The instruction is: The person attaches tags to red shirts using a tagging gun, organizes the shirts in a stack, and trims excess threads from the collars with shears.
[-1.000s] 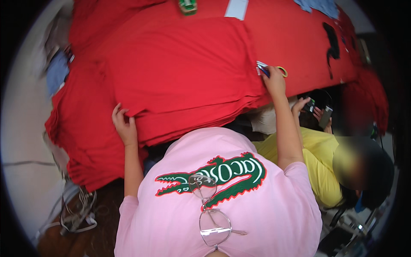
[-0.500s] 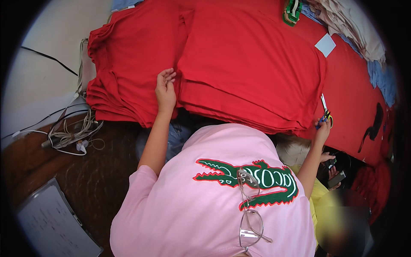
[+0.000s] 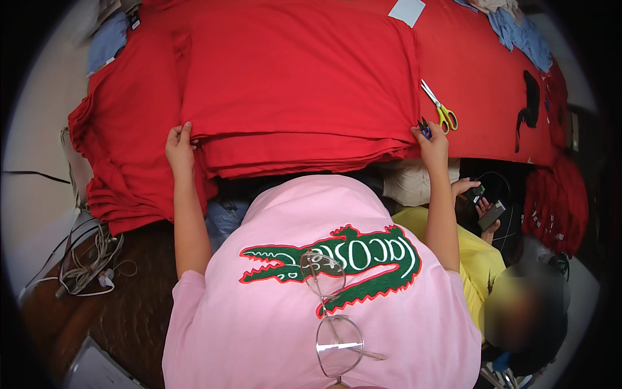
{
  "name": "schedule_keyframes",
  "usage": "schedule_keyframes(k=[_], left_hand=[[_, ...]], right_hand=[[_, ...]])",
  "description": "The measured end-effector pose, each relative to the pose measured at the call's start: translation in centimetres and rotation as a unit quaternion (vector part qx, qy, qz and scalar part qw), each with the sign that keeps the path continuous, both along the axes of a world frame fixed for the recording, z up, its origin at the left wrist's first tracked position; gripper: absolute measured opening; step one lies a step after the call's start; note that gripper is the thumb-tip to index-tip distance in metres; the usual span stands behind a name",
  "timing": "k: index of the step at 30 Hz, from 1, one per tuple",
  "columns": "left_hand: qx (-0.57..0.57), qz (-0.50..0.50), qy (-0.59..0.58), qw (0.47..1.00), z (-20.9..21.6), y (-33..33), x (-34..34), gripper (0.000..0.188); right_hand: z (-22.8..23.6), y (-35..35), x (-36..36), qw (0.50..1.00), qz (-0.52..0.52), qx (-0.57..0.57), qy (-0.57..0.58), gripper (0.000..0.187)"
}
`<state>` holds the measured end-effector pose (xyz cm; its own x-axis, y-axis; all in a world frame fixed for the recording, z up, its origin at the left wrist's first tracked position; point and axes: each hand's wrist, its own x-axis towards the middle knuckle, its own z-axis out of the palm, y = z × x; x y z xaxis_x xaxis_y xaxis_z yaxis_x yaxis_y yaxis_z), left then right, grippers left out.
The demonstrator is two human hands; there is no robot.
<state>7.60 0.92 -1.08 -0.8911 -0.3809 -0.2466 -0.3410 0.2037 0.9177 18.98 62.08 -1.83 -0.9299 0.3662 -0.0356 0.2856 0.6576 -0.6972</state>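
Note:
A stack of red fabric pieces (image 3: 304,78) lies spread in front of me, its layered near edge hanging at the table's front. My left hand (image 3: 181,148) is closed in a pinch on the near left corner of the top piece. At the near right corner, my right hand (image 3: 433,146) is closed, holding small blue-handled thread snips (image 3: 425,129) with dark blades pointing away; its fingertips also meet the fabric corner. Just right of that hand, yellow-handled scissors (image 3: 444,115) lie on the red surface, blades toward the far left.
Another red fabric stack (image 3: 129,142) lies at the left. A white card (image 3: 407,11), blue cloth (image 3: 521,32) and a black strip (image 3: 530,104) are farther off. Tangled cables (image 3: 91,259) hang at lower left. A person in yellow (image 3: 466,249) sits close at my right, holding small dark devices.
My left hand, with fingers loosely curled before, now pinches the top piece's near left corner. My right hand has come to the right corner, apart from the scissors. The whole view has shifted.

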Motion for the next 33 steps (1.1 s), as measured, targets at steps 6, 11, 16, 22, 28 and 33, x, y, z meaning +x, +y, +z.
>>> schedule_keyframes(k=[6, 11, 16, 22, 28, 33], left_hand=[[0.193, -0.004, -0.176, 0.965, 4.1, 0.1, -3.7, 0.019], [0.425, -0.042, 0.095, 0.899, 8.1, -1.7, -13.5, 0.028], [0.228, -0.123, 0.151, 0.954, 9.5, 7.0, -13.2, 0.035], [0.026, -0.122, 0.047, 0.991, -0.6, 1.6, 1.5, 0.018], [-0.12, -0.091, 0.0, 0.989, -1.7, 0.1, 11.5, 0.026], [0.001, -0.02, -0.006, 1.0, -1.0, -0.1, 12.1, 0.023]], right_hand=[[3.3, 1.9, -4.8, 0.99, 0.017, -0.111, -0.088, 0.022], [8.7, 1.8, -14.5, 0.845, -0.037, -0.513, 0.146, 0.016], [9.3, 3.7, -14.3, 0.869, -0.152, -0.428, 0.198, 0.02], [2.1, 4.1, -4.4, 0.979, -0.02, -0.198, 0.045, 0.015], [1.2, 0.2, 4.5, 0.996, 0.09, 0.016, -0.014, 0.029], [0.9, 1.9, 3.6, 0.99, 0.046, -0.13, -0.006, 0.019]])
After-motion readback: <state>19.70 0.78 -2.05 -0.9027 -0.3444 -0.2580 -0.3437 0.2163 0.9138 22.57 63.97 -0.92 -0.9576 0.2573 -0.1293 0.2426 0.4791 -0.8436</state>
